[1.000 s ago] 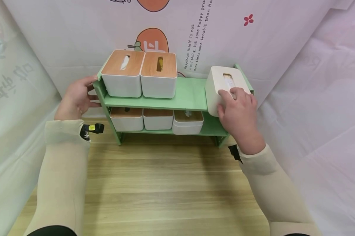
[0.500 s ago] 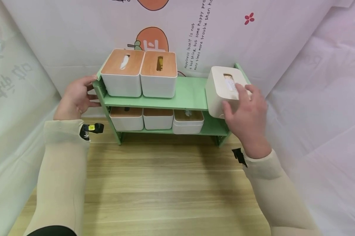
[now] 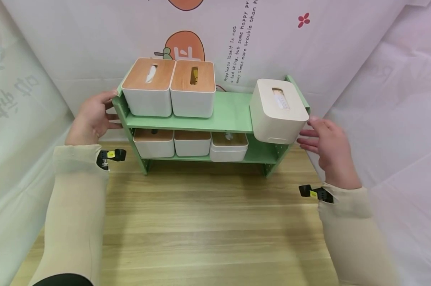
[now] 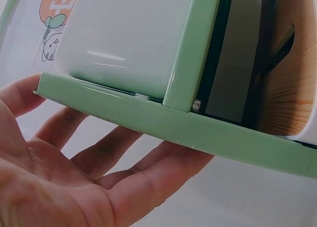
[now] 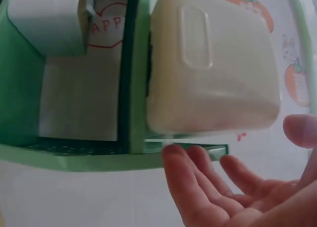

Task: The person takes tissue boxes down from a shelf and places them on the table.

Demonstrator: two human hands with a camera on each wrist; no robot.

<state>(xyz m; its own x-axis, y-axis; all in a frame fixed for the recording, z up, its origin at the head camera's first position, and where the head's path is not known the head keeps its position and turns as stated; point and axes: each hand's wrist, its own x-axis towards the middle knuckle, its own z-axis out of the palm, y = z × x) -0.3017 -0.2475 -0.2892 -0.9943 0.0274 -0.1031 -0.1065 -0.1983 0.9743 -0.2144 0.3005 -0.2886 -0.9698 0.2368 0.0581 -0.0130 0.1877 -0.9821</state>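
A cream tissue box sits at the right end of the green rack's upper shelf, its lower front past the shelf edge. My right hand is beside its right front corner, fingers extended near the right side panel. In the right wrist view, the right fingertips are at the panel, while the thumb is away from the box. My left hand rests against the left side panel, thumb at its upper corner and fairly straight fingers along its outer face.
Two white boxes with wood lids stand at the upper left. Three lidded boxes line the lower shelf. A printed cloth hangs behind, with white cloth at the sides. Wooden flooring lies in front.
My right hand has come off the cream box's top and front and moved right to the rack's right side. The box has barely shifted. My left hand has not moved.
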